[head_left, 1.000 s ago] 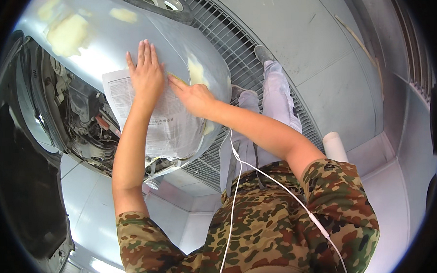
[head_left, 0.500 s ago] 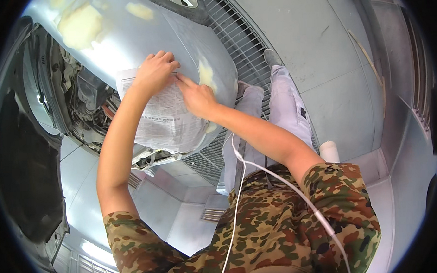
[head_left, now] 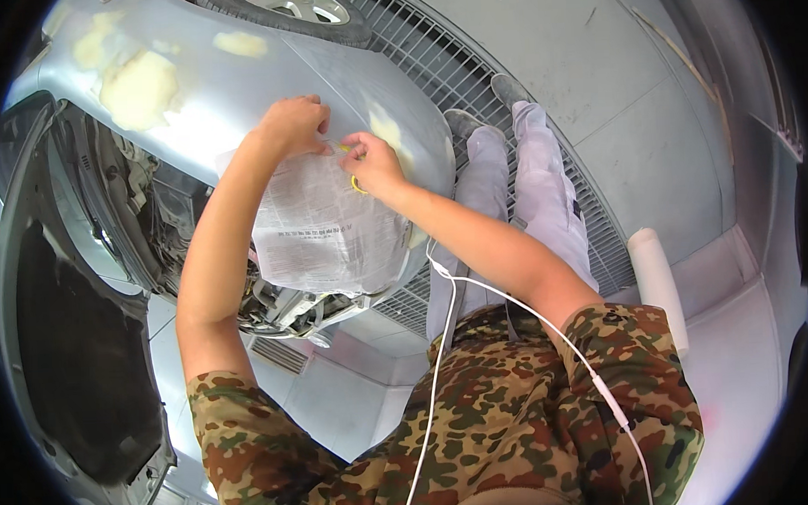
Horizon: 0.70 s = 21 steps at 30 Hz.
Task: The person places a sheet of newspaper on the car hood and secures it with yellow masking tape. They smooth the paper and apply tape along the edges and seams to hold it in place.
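Observation:
A sheet of newspaper (head_left: 319,229) covers the corner of a grey car body (head_left: 238,93), around the opening where the headlamp sits. At the paper's far edge is my left hand (head_left: 295,127), its fingers bent down and closed; what they pinch is hidden. Just to the right, my right hand (head_left: 374,164) is closed on a yellow roll of masking tape (head_left: 358,185), which shows partly below the fingers. A short yellow strip of tape (head_left: 343,148) shows between the two hands. Pale yellow filler patches (head_left: 140,90) mark the bodywork.
At the left the raised hood (head_left: 74,353) stands beside the exposed engine bay (head_left: 157,185). A wheel (head_left: 297,7) shows at the far side. My feet are on a metal floor grating (head_left: 433,51). A white roll (head_left: 659,279) stands at the right, and a white cable (head_left: 530,306) crosses my front.
My right hand has drawn back slightly to the right, its pointing finger now curled, and the yellow tape has come into sight. My left fingers have bent down. The whole view has shifted slightly.

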Tool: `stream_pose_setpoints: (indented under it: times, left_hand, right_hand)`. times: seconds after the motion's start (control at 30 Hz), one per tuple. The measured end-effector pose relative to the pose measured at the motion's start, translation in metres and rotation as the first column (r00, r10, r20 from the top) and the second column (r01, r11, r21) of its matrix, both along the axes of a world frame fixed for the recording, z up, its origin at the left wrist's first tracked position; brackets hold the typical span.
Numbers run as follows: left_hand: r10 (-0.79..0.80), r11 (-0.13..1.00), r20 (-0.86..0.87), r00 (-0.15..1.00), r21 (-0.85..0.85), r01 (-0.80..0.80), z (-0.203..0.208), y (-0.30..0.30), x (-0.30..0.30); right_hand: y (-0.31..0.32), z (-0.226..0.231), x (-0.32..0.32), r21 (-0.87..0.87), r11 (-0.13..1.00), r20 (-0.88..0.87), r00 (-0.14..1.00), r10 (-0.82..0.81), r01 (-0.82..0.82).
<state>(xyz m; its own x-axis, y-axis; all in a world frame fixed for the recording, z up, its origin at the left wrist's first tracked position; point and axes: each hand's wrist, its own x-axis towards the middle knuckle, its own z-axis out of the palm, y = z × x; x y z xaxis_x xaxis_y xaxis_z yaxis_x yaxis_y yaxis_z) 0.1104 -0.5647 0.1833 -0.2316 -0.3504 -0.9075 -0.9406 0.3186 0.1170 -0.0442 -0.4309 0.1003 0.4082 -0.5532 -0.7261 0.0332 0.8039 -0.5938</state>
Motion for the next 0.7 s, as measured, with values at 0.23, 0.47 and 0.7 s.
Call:
stream_pose_setpoints:
  times: [0.23, 0.47, 0.7]
  left_hand:
    - [0.034, 0.999, -0.100, 0.994, 0.015, -0.032, -0.002, 0.001, -0.004]
    - [0.334, 0.943, -0.229, 0.914, 0.060, -0.329, 0.012, 0.005, 0.000]
    - [0.349, 0.936, -0.238, 0.906, 0.041, -0.350, 0.017, 0.003, 0.001]
  right_hand:
    - [-0.004, -0.012, 0.004, -0.035, 0.999, 0.014, 0.999, -0.034, 0.035]
    - [0.002, -0.010, 0.006, -0.207, 0.975, -0.065, 0.993, -0.100, 0.085]
    - [0.004, -0.008, 0.003, -0.160, 0.953, 0.017, 0.966, -0.259, 0.258]
